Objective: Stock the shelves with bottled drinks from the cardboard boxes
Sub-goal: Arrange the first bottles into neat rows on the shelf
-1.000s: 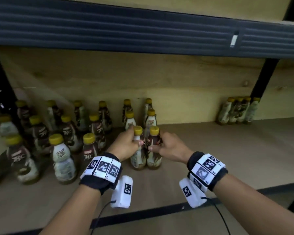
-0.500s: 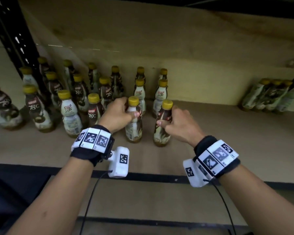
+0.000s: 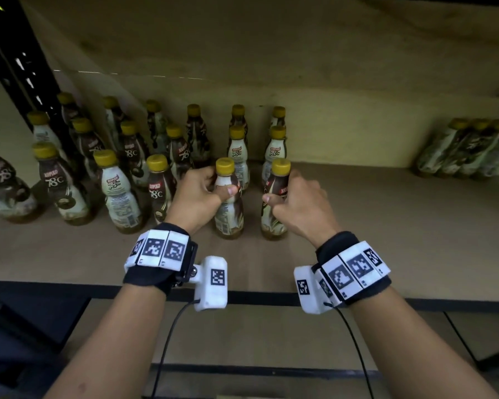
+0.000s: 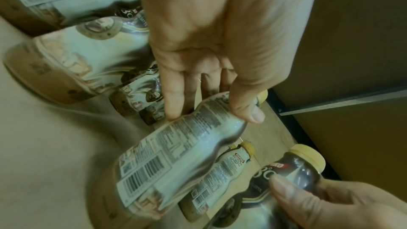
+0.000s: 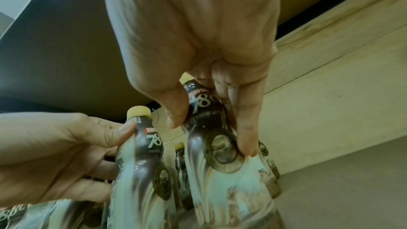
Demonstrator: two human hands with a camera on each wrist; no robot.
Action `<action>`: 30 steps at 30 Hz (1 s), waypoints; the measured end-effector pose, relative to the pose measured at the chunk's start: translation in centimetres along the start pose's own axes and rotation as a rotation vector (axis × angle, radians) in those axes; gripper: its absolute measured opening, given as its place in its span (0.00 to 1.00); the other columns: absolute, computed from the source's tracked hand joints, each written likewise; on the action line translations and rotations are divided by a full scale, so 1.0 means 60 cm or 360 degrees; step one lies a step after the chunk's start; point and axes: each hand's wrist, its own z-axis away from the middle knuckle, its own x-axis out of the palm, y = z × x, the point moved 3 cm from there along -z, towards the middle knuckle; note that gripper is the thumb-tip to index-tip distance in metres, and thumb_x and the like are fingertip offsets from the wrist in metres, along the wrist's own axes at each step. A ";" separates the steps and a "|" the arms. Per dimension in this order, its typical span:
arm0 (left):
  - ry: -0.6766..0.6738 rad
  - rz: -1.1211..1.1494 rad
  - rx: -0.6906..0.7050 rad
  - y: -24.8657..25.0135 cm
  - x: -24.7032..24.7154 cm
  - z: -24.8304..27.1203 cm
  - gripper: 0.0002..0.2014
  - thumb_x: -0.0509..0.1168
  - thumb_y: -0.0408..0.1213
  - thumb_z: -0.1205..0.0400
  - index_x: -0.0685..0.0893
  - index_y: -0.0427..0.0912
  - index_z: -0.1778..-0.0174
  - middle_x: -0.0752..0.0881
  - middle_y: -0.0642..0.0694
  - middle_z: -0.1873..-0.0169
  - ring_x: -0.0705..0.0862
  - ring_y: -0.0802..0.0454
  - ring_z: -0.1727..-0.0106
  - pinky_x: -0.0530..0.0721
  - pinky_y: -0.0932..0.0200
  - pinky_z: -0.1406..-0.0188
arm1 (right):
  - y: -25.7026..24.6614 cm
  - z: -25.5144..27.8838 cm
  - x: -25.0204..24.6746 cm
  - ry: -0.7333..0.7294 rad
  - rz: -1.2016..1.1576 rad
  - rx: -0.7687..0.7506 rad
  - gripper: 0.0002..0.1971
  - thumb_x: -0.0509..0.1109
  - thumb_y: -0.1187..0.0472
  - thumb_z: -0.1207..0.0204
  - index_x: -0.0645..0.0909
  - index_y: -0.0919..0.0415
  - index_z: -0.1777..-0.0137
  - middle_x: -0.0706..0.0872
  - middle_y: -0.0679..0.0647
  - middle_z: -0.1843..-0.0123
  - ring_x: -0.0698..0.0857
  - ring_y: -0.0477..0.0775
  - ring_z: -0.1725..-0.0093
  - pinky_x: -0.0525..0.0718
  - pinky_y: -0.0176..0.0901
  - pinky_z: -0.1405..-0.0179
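Two yellow-capped coffee bottles stand upright side by side on the wooden shelf (image 3: 386, 226), at the front of the rows. My left hand (image 3: 198, 194) grips the left bottle (image 3: 228, 214) by its upper body, thumb across the front. My right hand (image 3: 297, 207) grips the right bottle (image 3: 272, 220) the same way. In the left wrist view my fingers (image 4: 174, 97) and thumb wrap the white-labelled bottle (image 4: 167, 159). In the right wrist view thumb and fingers (image 5: 244, 128) pinch the dark neck of the bottle (image 5: 224, 171).
Several rows of the same bottles (image 3: 118, 191) fill the shelf to the left and behind. A wrapped pack of bottles (image 3: 461, 151) leans at the back right. A black upright post (image 3: 20, 67) stands at the left. The shelf's dark front edge (image 3: 257, 298) runs below my wrists.
The view has tilted down and drawn closer. The two bottles in my hands have been spread slightly apart and now line up with the two columns behind them.
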 end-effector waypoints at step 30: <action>0.0165 -0.0216 0.0348 0.107 -0.005 -0.011 0.23 0.69 0.41 0.21 0.76 0.46 0.29 0.84 0.50 0.39 0.81 0.53 0.37 0.79 0.54 0.33 | 0.035 0.040 -0.007 0.0628 -0.0811 -0.0036 0.22 0.75 0.55 0.23 0.77 0.60 0.32 0.86 0.49 0.39 0.85 0.47 0.41 0.84 0.49 0.37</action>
